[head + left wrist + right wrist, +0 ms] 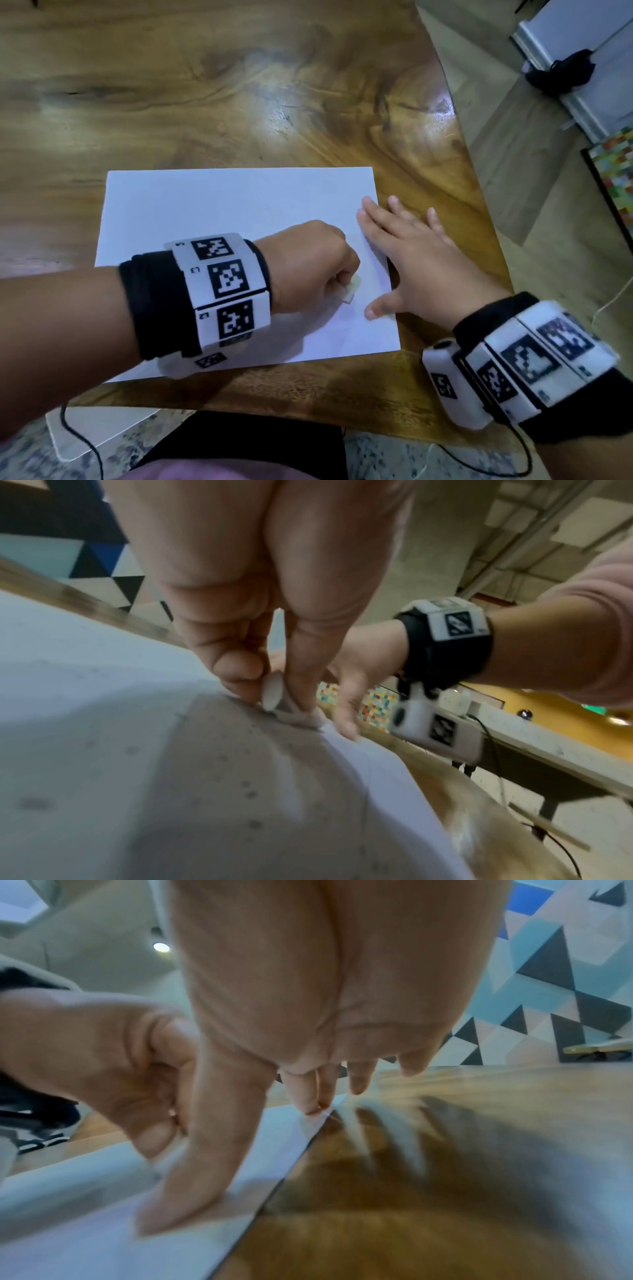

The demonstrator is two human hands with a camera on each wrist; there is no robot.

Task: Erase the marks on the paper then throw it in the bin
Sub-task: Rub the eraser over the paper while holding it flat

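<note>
The paper (236, 219) lies flat on the wooden surface (239, 85), near the edge closest to you, and from above it reads white, with no marks clear enough to make out. Your left hand (308, 263) sits over its right-hand part, fingers curled tight round a small pale eraser (454, 287) whose tip is down on the sheet. The left wrist view shows the thumb and fingers pinching that eraser (272, 693) right at the paper, with faint grey specks on the sheet around it. Your right hand (411, 253) lies flat and spread across the paper's right edge: thumb and first fingers press the sheet, the outer fingers rest on bare wood.

Both wrists carry white bands (222, 284) printed with black square code patterns; small characters beside them are too tiny to read.

The paper's right edge runs close to the surface's angled right rim, with floor beyond. Past the far edge of the sheet lies a broad stretch of open wood.
</note>
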